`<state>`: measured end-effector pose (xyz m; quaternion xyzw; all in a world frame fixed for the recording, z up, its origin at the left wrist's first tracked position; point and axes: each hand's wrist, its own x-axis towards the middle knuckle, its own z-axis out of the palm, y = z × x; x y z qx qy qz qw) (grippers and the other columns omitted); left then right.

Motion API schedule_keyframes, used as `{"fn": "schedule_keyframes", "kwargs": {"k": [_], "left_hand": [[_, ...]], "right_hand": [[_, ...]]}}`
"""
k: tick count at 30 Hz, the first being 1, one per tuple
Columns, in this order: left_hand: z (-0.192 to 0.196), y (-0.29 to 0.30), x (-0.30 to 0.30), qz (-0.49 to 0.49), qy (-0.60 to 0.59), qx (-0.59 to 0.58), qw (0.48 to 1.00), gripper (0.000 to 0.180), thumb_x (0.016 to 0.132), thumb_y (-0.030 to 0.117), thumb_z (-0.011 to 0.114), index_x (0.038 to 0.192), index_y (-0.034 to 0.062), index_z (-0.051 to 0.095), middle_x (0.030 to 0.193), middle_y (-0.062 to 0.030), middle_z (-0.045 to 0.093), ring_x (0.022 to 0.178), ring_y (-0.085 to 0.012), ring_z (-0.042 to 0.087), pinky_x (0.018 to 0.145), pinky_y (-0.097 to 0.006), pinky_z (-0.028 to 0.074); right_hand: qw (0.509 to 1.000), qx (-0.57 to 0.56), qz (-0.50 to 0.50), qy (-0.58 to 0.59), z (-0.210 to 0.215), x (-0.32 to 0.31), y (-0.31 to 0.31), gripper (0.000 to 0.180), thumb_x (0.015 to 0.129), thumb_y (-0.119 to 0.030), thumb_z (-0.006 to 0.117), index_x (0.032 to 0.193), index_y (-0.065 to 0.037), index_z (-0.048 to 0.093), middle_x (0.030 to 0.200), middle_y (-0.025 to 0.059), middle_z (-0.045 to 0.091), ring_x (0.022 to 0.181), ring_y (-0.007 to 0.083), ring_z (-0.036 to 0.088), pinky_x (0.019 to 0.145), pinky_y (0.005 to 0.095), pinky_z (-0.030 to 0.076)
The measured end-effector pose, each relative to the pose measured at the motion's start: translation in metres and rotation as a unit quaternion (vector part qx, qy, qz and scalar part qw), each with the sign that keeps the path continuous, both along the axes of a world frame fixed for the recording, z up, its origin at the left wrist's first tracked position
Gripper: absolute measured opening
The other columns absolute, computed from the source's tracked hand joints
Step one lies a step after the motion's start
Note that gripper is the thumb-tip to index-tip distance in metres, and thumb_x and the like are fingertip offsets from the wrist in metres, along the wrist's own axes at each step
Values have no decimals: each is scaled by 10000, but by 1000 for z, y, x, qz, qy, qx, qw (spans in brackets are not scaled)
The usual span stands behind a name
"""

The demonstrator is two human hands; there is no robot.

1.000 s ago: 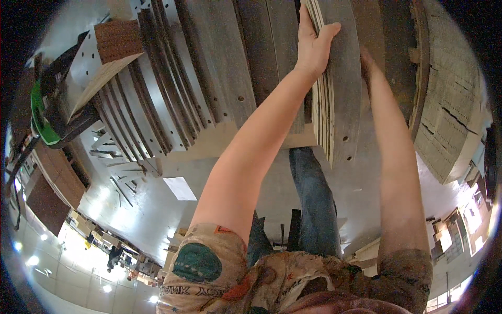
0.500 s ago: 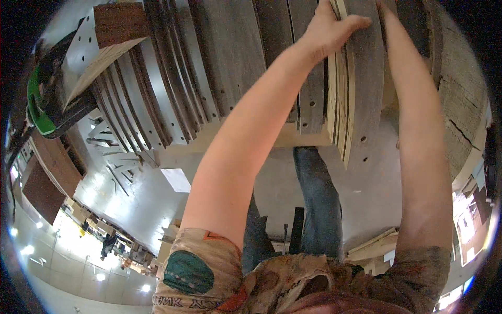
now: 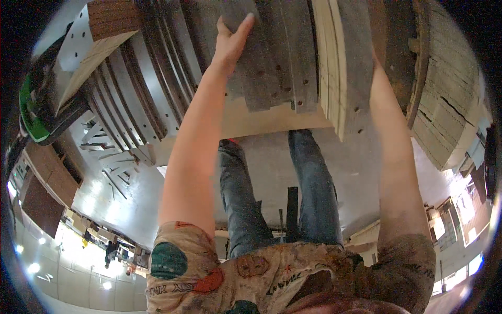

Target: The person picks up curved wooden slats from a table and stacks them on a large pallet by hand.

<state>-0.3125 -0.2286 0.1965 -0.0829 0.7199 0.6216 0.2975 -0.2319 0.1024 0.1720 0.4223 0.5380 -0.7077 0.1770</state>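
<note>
My left hand [image 3: 232, 39] lies flat against a grey wooden board [image 3: 272, 68] with small holes, fingers stretched toward its upper edge and thumb apart. The board leans among other grey boards standing on edge. To its right stands a bundle of light plywood panels [image 3: 330, 63], also on edge. My right forearm [image 3: 392, 157] reaches up beside a grey panel [image 3: 358, 68] on the bundle's right. My right hand is hidden behind that panel.
More curved grey boards [image 3: 130, 99] lean in a row at the left, beside a green machine [image 3: 31, 112]. A cracked layered stack [image 3: 449, 89] stands at the right. My legs in jeans [image 3: 314, 188] stand on the pale floor [image 3: 361, 172].
My left hand has left the light plywood bundle and moved left onto the grey board. My right hand, earlier visible at the bundle's edge, is now hidden.
</note>
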Motion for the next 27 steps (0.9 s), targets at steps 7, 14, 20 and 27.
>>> {"fn": "schedule_keyframes", "kwargs": {"k": [7,14,20,27], "left_hand": [[-38,3,-6,-44,23,-15,999,1024,744,500,645,1387,-1,26,1345,-240,322,1207,-331,389,958,-411,371],[76,73,39,28,76,68,994,868,772,512,599,1343,-43,254,1330,-245,351,1153,-334,442,960,-394,354],[101,120,61,-49,-160,0,986,908,770,531,590,1373,-7,176,1317,-181,382,1129,-276,454,942,-391,356],[102,138,69,30,-231,118,965,541,814,377,618,1189,36,426,1103,-80,513,997,-196,493,802,-353,409]], "right_hand": [[941,-269,119,167,-17,-2,37,719,835,-589,423,1332,-72,362,1337,124,393,1186,251,416,960,358,353],[1000,23,3,5,61,35,-28,800,839,-638,341,1349,-23,303,1336,126,400,1190,266,419,995,346,311],[941,295,160,49,111,51,-59,872,802,-646,409,1370,-9,233,1372,207,319,1266,299,329,1020,344,272],[872,394,269,110,101,77,-80,943,726,-571,590,1321,71,241,1302,282,350,1239,410,306,1025,422,274]]}}
